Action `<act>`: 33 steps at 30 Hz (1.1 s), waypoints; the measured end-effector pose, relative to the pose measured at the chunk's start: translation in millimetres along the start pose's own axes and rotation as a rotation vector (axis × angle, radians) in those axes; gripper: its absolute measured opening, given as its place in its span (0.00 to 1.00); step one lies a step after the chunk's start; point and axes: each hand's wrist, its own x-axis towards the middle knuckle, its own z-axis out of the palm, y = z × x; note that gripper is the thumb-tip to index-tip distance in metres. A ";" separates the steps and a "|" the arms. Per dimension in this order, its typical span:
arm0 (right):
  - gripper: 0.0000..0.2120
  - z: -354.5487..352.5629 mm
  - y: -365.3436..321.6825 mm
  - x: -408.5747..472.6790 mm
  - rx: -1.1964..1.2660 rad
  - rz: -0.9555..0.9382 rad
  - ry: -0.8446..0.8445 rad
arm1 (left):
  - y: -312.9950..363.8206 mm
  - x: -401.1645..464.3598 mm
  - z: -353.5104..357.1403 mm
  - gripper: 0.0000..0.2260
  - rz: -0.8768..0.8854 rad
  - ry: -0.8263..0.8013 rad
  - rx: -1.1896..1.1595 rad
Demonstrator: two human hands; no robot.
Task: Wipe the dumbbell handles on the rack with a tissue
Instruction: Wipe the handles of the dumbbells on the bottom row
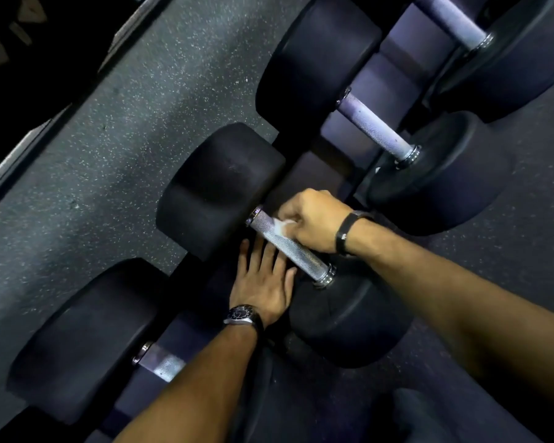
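The right hand (314,220) pinches a small white tissue (281,226) against the knurled handle (288,246) of the middle dumbbell on the rack (375,87), near its 10 o'clock end. The left hand (263,284), fingers straight, rests flat just below the bar, its grip released. The scrap could tear or slip on the knurling if pressed hard. Rubber heads (219,190) cap the stroke at 10 and 4 o'clock; toward 4 the bar lies open.
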 end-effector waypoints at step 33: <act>0.05 10.0 33.9 51.1 0.375 0.173 -0.587 | -2.3 -0.4 7.1 0.25 0.006 0.035 -0.032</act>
